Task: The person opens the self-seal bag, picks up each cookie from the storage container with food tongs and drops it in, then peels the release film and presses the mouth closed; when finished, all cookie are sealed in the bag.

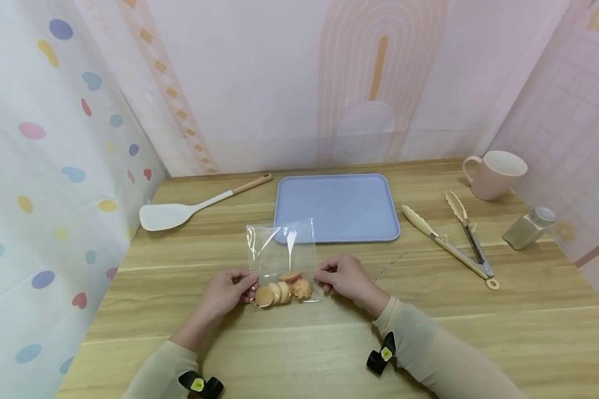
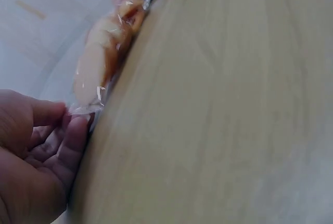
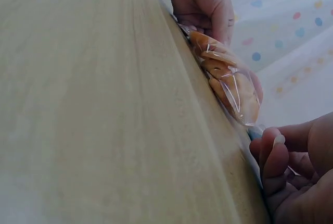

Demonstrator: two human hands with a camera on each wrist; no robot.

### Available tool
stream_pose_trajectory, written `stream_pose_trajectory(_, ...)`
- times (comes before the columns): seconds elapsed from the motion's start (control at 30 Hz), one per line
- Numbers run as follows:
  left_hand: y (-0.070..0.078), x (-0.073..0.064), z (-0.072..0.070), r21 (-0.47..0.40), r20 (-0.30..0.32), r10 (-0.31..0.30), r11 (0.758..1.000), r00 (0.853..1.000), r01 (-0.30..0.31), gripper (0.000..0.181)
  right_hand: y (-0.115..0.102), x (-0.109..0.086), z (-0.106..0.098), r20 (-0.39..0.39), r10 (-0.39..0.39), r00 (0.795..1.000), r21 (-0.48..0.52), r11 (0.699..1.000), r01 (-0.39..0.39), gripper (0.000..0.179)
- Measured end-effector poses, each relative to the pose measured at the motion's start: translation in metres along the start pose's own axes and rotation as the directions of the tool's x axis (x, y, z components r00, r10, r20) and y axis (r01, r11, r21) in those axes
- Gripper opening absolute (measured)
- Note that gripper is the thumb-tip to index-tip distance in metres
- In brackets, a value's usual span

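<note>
A clear plastic bag point(image 1: 280, 255) stands at the middle of the table, its upper part overlapping the tray in the head view. Round cookies point(image 1: 264, 296) fill its bottom, some pale and smooth, others browner and rough. My left hand point(image 1: 228, 291) pinches the bag's lower left edge between thumb and fingers, as the left wrist view also shows at the bag's corner point(image 2: 86, 110). At the opposite edge, the thumb and fingers of my right hand point(image 1: 346, 280) pinch the plastic. Seen from the right wrist, the cookies point(image 3: 221, 70) lie bunched low inside the bag.
Behind the bag lies a blue tray point(image 1: 336, 208). A white spatula point(image 1: 167, 216) with a wooden handle rests at the back left. To the right are spread tongs point(image 1: 459, 252), a pink mug point(image 1: 494, 176) and a tilted-looking shaker jar point(image 1: 529, 228). Patterned curtains point(image 1: 259, 83) border the table.
</note>
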State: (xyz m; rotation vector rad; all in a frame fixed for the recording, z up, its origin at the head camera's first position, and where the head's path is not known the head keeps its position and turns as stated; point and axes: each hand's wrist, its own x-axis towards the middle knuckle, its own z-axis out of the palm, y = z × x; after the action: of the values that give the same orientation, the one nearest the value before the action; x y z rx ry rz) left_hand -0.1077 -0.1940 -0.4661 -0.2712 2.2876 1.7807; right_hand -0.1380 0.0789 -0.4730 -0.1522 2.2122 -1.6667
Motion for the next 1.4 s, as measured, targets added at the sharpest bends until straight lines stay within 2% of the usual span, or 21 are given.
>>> stream_pose_trajectory(0.2,-0.002,0.001,0.001,0.023,-0.034,0.000,1.000,0.999,0.001,0.017,-0.001,-0.001,0.002,-0.011,-0.017,1.000,0.007,1.000,0.017,0.010)
stream_pose_trajectory(0.43,-0.004,0.000,0.000,0.036,-0.034,-0.011,0.999,0.999,0.012,0.018,-0.001,-0.006,0.003,0.002,-0.059,0.998,0.007,0.998,0.059,0.008)
stream_pose_trajectory(0.77,0.005,-0.001,0.000,0.136,-0.060,-0.070,0.988,0.996,0.078,0.011,-0.003,-0.010,0.004,0.034,-0.063,0.997,0.009,0.998,0.063,0.006)
stream_pose_trajectory(0.97,0.007,-0.002,0.002,0.195,-0.054,-0.111,0.974,0.992,0.120,0.012,-0.004,-0.012,0.002,0.021,-0.059,0.998,-0.013,0.998,0.059,0.010)
stream_pose_trajectory(1.07,0.005,-0.001,0.001,0.184,-0.037,-0.120,0.975,0.992,0.124,0.014,-0.003,-0.013,0.002,0.005,-0.052,0.999,-0.019,0.998,0.053,0.012)
stream_pose_trajectory(1.2,0.002,-0.001,-0.005,0.153,-0.035,-0.090,0.984,0.995,0.095,0.019,-0.003,-0.012,-0.002,-0.010,-0.033,0.999,-0.025,0.999,0.033,0.014)
stream_pose_trajectory(1.27,0.001,-0.002,-0.009,0.135,-0.030,-0.078,0.988,0.997,0.081,0.021,-0.004,-0.011,-0.003,0.001,-0.034,0.999,-0.038,0.999,0.034,0.016)
stream_pose_trajectory(1.4,0.000,-0.005,-0.014,0.104,0.019,-0.081,0.991,0.997,0.078,0.025,-0.012,-0.014,-0.005,0.052,-0.055,0.997,-0.078,0.995,0.059,0.021)
